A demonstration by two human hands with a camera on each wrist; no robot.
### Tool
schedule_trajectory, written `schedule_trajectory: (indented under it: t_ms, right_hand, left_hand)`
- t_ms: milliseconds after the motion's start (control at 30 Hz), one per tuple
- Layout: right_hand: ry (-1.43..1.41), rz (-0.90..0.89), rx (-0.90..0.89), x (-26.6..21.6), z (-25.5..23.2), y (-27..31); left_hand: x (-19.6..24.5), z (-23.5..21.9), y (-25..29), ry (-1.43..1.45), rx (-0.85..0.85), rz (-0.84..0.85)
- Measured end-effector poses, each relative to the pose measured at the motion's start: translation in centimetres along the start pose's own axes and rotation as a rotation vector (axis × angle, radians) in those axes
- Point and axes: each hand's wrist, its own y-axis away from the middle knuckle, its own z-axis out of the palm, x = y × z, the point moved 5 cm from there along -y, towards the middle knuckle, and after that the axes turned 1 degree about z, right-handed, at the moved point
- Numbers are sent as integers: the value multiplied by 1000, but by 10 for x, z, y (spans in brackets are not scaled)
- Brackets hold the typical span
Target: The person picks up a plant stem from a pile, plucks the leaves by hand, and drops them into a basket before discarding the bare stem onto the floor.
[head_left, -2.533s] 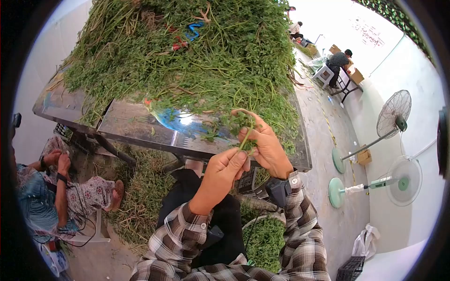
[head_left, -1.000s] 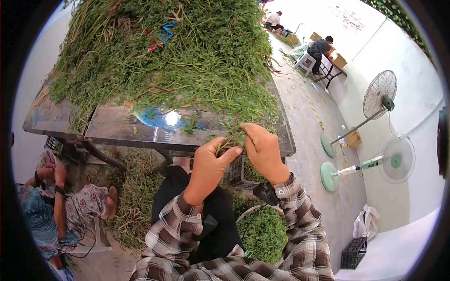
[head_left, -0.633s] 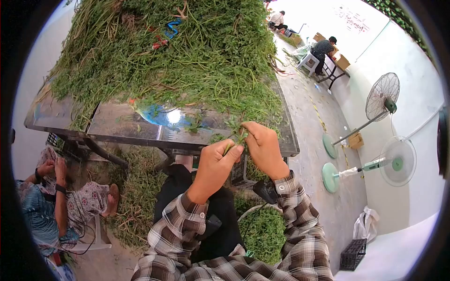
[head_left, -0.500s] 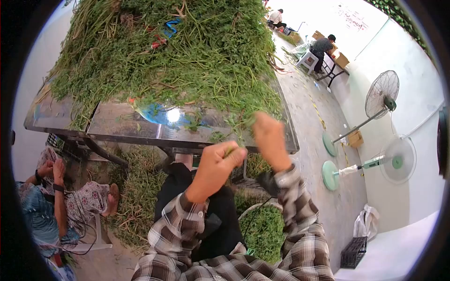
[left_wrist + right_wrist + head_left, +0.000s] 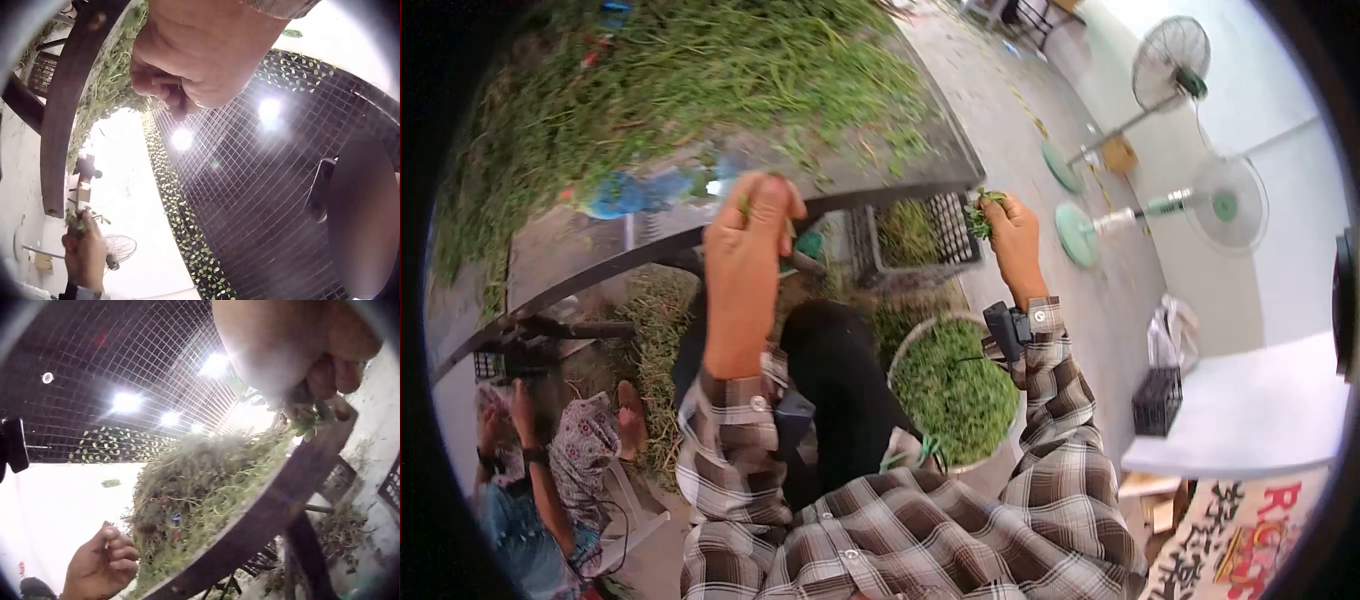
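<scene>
My right hand (image 5: 1015, 250) pinches a small leafy green sprig (image 5: 978, 218) beside the table's right corner, above the crate. In the right wrist view its leaves (image 5: 304, 424) hang out below the curled fingers. The left hand (image 5: 745, 265) is raised over the table's front edge, blurred, with its fingers curled round a short green stem (image 5: 744, 204) that is mostly hidden. Seen from the right wrist, the left hand (image 5: 103, 562) has thumb and fingertips together. A large heap of green stalks (image 5: 700, 80) covers most of the dark table (image 5: 935, 165).
A round tub (image 5: 900, 350) full of picked leaves stands beside my knees. A black crate (image 5: 870, 255) with greens sits under the table corner. Stalks (image 5: 662, 310) litter the floor. Standing fans (image 5: 1170, 65) are at the right, and a seated person (image 5: 550, 470) is at the left.
My hands have moved apart: the right to the right with the leafy sprig, the left to the left with the stem. The head view has turned down and right, showing more of the tub.
</scene>
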Motion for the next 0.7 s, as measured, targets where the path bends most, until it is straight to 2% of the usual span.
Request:
schedule_trajectory:
  t_ms: [33, 67, 133, 200, 300, 367, 467, 633, 700]
  right_hand:
    - [109, 109, -9, 15, -11, 12]
    - [122, 133, 6, 28, -22, 25]
    - [305, 51, 13, 54, -38, 54]
    - [303, 116, 18, 83, -54, 83]
    - [448, 197, 37, 122, -77, 124]
    - [547, 323, 23, 154, -91, 150]
    - [685, 326, 42, 172, -105, 180]
    - [701, 400, 53, 213, -126, 216]
    - [866, 620, -113, 234, -131, 229]
  left_hand:
    - [-1, -1, -1, -23, -34, 10]
    - [-1, -2, -2, -47, -64, 24]
    - [-4, 1, -1, -13, -84, -14]
    - [-6, 4, -1, 57, -57, -32]
    - [-7, 5, -1, 44, -52, -59]
    - [-9, 4, -1, 21, -50, -80]
    - [-11, 5, 0, 33, -39, -75]
    - [-10, 8, -1, 20, -65, -51]
    - [-11, 7, -1, 20, -68, -48]
